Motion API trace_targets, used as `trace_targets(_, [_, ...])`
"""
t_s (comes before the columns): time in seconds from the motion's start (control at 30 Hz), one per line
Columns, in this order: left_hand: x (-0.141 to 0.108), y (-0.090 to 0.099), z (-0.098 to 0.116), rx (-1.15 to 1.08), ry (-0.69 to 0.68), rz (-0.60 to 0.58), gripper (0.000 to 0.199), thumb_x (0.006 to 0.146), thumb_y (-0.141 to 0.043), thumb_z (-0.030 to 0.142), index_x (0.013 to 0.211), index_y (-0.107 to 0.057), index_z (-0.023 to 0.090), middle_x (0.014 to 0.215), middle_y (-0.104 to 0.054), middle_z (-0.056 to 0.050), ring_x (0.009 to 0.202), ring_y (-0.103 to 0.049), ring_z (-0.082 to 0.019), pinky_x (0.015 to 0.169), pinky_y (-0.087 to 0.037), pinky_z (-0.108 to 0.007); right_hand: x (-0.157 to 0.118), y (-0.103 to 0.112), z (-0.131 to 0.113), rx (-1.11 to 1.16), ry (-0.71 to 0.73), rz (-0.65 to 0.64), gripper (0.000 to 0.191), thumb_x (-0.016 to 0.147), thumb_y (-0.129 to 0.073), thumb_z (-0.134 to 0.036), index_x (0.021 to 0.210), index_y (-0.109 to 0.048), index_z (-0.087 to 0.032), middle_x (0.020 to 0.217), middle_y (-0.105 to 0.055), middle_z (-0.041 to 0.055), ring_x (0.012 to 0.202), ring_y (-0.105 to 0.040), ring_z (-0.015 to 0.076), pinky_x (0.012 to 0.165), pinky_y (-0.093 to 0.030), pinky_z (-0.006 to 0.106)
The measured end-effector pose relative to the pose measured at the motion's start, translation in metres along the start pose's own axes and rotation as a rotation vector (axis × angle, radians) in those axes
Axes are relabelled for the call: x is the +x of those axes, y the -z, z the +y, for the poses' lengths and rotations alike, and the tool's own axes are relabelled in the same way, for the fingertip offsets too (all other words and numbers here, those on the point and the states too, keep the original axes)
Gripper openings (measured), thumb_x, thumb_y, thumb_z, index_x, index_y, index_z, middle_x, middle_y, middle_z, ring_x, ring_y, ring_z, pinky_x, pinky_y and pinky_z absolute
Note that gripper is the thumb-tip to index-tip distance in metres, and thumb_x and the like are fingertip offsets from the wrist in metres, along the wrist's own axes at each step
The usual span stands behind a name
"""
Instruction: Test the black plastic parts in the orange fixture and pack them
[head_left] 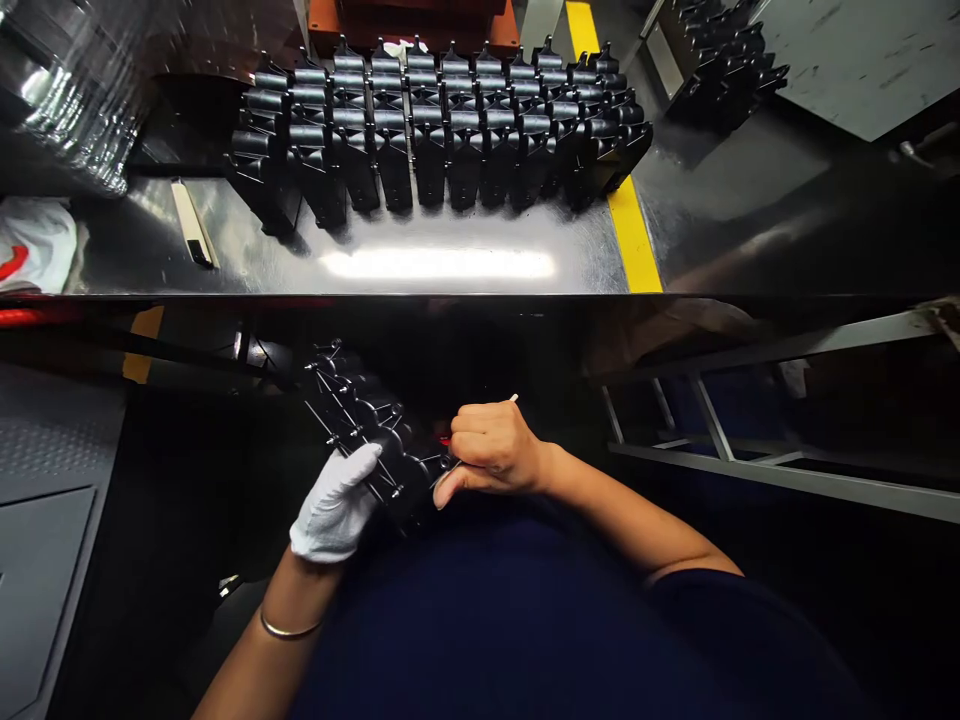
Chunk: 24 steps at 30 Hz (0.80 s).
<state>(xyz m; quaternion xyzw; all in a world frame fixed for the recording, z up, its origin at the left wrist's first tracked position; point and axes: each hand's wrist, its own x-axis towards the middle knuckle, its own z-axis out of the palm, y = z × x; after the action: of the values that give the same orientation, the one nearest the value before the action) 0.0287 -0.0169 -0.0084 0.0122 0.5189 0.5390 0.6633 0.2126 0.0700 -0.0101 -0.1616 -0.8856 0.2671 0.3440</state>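
Note:
My left hand (pixel 334 503), in a white fabric glove, grips a black moulded plastic part (pixel 367 440) with several thin spiky projections along its edges. My bare right hand (pixel 491 452) is at the part's near end, its fingers curled around a thin tool whose pale tip (pixel 514 398) sticks out above my knuckles. A small red bit (pixel 445 440) shows beside my fingers, and what it belongs to is hidden. My thumb almost reaches the part. A thin bangle (pixel 290 630) circles my left wrist.
Several rows of matching black parts (pixel 394 160) stand on a shiny steel table (pixel 439 262), with a craft knife (pixel 193 225) and white cloth (pixel 34 245) to their left. More black parts (pixel 720 70) sit at upper right. A grey metal frame (pixel 750 445) lies to my right.

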Motion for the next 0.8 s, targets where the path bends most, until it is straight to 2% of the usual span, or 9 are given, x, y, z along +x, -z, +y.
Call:
trace_targets(0.13, [-0.001,-0.003,-0.002,-0.087,0.021,-0.015,0.023,0.059,-0.083,0.024,0.078,-0.071,0.018,0.080,-0.073,0.000,0.078,-0.070,-0.019,0.079,-0.059,-0.029,0.001,0.001,0.001,-0.077,-0.068,0.011,0.059,0.084,-0.042,-0.069,0.055,-0.047,-0.018,0.052,-0.043,-0.0013,0.051,-0.037,0.0095,0.049,-0.024,0.025])
trace_targets(0.33, [0.001,-0.003,-0.005,-0.187,0.049,-0.001,0.013,0.065,-0.078,0.018,0.077,-0.071,0.018,0.083,-0.074,-0.001,0.075,-0.070,-0.016,0.068,-0.058,-0.020,0.005,-0.001,0.001,-0.145,0.023,0.115,0.057,0.087,-0.048,-0.061,0.052,-0.044,-0.017,0.049,-0.039,-0.0032,0.048,-0.034,0.0083,0.048,-0.024,0.024])
trace_targets(0.5, [0.004,0.001,-0.009,-0.227,0.086,0.000,0.023,0.079,-0.064,0.015,0.100,-0.070,0.019,0.089,-0.075,-0.001,0.088,-0.070,-0.018,0.088,-0.055,-0.027,0.006,-0.002,-0.001,-0.175,-0.050,0.147,0.055,0.089,-0.046,-0.059,0.054,-0.045,-0.017,0.051,-0.043,-0.0022,0.049,-0.037,0.0087,0.048,-0.026,0.024])
trace_targets(0.6, [0.004,0.000,-0.007,-0.270,0.133,-0.063,0.025,0.086,-0.059,0.021,0.109,-0.067,0.020,0.091,-0.074,-0.002,0.086,-0.070,-0.017,0.090,-0.053,-0.029,0.006,0.001,-0.002,-0.073,-0.058,0.110,0.054,0.091,-0.047,-0.055,0.053,-0.044,-0.018,0.049,-0.042,-0.0027,0.047,-0.037,0.0083,0.047,-0.027,0.025])
trace_targets(0.67, [0.003,-0.002,-0.003,-0.307,0.199,-0.145,0.029,0.090,-0.054,0.032,0.112,-0.066,0.017,0.086,-0.073,-0.004,0.077,-0.070,-0.016,0.078,-0.057,-0.027,0.006,0.006,-0.001,0.107,-0.091,0.115,0.050,0.094,-0.047,-0.051,0.057,-0.048,-0.017,0.052,-0.047,-0.0020,0.049,-0.042,0.0080,0.048,-0.032,0.023])
trace_targets(0.7, [0.004,-0.004,-0.001,-0.314,0.243,-0.220,0.035,0.091,-0.050,0.038,0.114,-0.065,0.015,0.080,-0.071,-0.005,0.068,-0.069,-0.016,0.066,-0.057,-0.026,0.006,0.009,0.002,0.184,-0.141,0.151,0.047,0.094,-0.048,-0.049,0.060,-0.052,-0.017,0.054,-0.050,-0.0013,0.051,-0.046,0.0082,0.049,-0.035,0.022])
trace_targets(0.8, [0.008,-0.006,0.002,-0.277,0.398,-0.533,0.052,0.093,-0.038,0.049,0.122,-0.060,0.011,0.060,-0.061,-0.002,0.038,-0.054,-0.012,0.033,-0.042,-0.021,0.007,0.018,0.016,0.280,-0.412,0.347,0.030,0.085,-0.064,-0.046,0.077,-0.062,-0.017,0.073,-0.060,0.0020,0.055,-0.049,0.0087,0.052,-0.041,0.022])
